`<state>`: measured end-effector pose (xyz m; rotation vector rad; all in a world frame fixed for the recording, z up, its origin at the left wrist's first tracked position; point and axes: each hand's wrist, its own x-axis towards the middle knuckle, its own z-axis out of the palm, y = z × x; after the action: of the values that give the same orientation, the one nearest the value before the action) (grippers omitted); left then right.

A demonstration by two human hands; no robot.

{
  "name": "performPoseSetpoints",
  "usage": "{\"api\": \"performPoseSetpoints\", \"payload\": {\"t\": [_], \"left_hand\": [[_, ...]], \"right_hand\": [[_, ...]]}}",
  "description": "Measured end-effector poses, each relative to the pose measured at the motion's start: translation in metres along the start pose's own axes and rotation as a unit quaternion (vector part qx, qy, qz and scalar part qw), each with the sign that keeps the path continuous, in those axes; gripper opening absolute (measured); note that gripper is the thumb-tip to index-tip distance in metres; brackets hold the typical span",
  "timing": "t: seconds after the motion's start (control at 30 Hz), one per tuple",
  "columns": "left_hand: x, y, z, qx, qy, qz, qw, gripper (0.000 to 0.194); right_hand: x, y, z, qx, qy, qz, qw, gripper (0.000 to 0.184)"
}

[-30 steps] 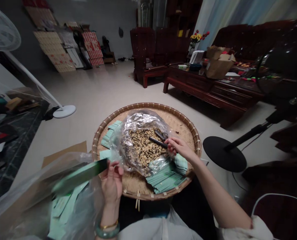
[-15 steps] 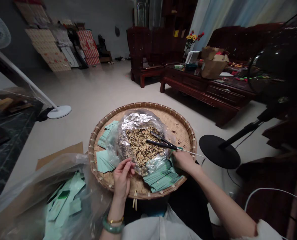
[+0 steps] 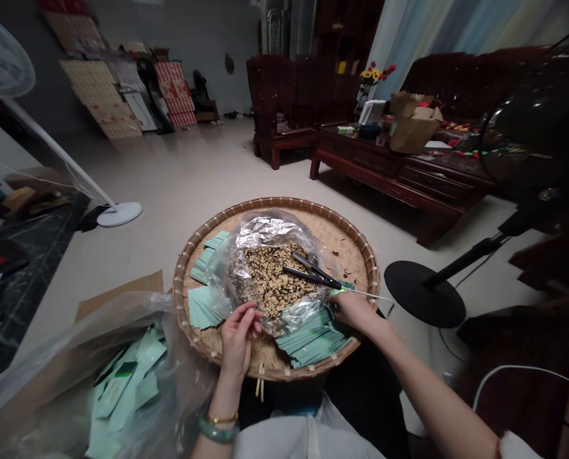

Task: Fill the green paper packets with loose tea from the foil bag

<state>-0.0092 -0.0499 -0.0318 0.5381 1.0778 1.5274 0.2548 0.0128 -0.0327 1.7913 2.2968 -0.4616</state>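
Note:
A round woven bamboo tray point(image 3: 361, 239) holds an open clear plastic bag point(image 3: 272, 224) filled with a loose black and tan mix point(image 3: 275, 274). Across the mix lies a black corded hair straightener point(image 3: 308, 275), its two arms spread apart. My right hand point(image 3: 354, 310) is closed at the tray's right side, beside the straightener's cord end, with fingers on a green packet point(image 3: 346, 287). Below it fans a row of green packets point(image 3: 310, 341). My left hand point(image 3: 239, 335), fingers curled and thumb against them, hovers at the bag's near left edge with nothing visible in it.
Flat pale green packets point(image 3: 203, 308) lie along the tray's left side. A large clear bag point(image 3: 169, 357) with several green packets stands at the left. A white fan point(image 3: 119, 215), a black fan base point(image 3: 424, 294) and a dark wooden table point(image 3: 361, 156) surround the tray.
My right hand has let go of the straightener, which now lies on the mix, and moved to the packets. A green packet has left my left hand for the large bag; that hand moved right.

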Motion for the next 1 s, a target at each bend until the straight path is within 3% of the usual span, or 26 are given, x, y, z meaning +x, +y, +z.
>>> {"api": "performPoseSetpoints", "payload": {"t": [0.2,0.3,0.4,0.57,0.77,0.9,1.0], "left_hand": [[-0.001,0.002,0.001,0.004,0.0,-0.002,1.0,0.033],[-0.001,0.001,0.002,0.012,-0.006,-0.005,1.0,0.032],[-0.001,0.0,0.003,0.016,-0.013,-0.006,1.0,0.032],[-0.001,0.0,0.004,0.02,-0.016,-0.009,1.0,0.033],[0.001,-0.002,-0.001,0.044,-0.025,0.003,0.999,0.032],[-0.002,-0.002,0.001,0.159,-0.083,0.051,0.983,0.029],[-0.009,0.0,0.012,0.31,-0.164,0.171,0.921,0.039]], "right_hand": [[-0.004,0.004,0.0,0.062,0.032,-0.004,0.998,0.027],[-0.006,0.005,0.002,0.032,0.053,-0.005,0.998,0.032],[-0.004,0.004,0.002,0.009,0.031,0.007,0.999,0.038],[0.004,-0.001,0.001,0.035,-0.002,0.026,0.999,0.025],[-0.003,0.002,-0.002,0.073,0.057,0.034,0.995,0.024],[-0.026,0.005,-0.023,0.242,0.171,0.023,0.955,0.02],[-0.042,-0.008,-0.04,0.412,0.196,-0.025,0.89,0.015]]}}
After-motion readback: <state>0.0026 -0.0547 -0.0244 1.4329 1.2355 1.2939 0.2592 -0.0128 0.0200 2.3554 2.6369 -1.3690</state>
